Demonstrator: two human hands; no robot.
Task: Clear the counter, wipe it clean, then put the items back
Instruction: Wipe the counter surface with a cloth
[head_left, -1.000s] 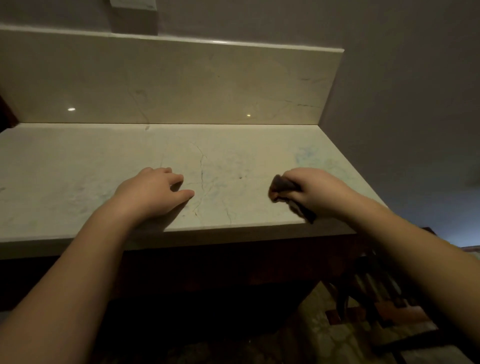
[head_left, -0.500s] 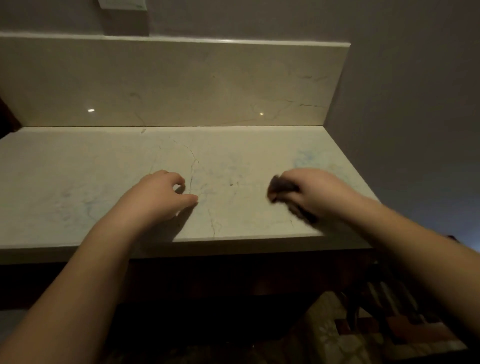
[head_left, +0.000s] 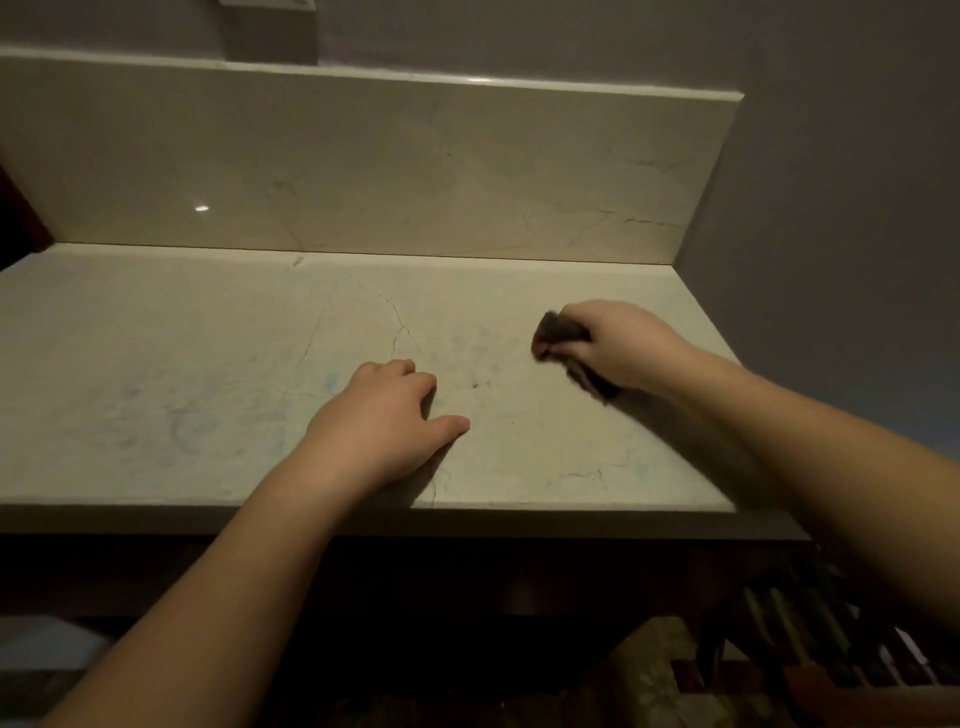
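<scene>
The pale marble counter (head_left: 182, 374) stretches across the view with no items standing on it. My right hand (head_left: 618, 345) grips a small dark cloth (head_left: 558, 332) and presses it to the counter's right part. My left hand (head_left: 382, 421) rests on the counter near the middle, close to the front edge, with its fingers loosely curled and the thumb stretched out. It holds nothing. Faint bluish streaks and thin dark veins mark the surface.
A marble backsplash (head_left: 415, 171) rises behind the counter, with a grey wall (head_left: 831, 208) closing the right side. Under the front edge (head_left: 311, 519) it is dark. A dark wooden chair (head_left: 831, 649) stands low at the right on a patterned floor.
My right hand has slid the cloth away from the front edge, farther back on the counter. My left hand has shifted right toward the middle, and the view has tilted down.
</scene>
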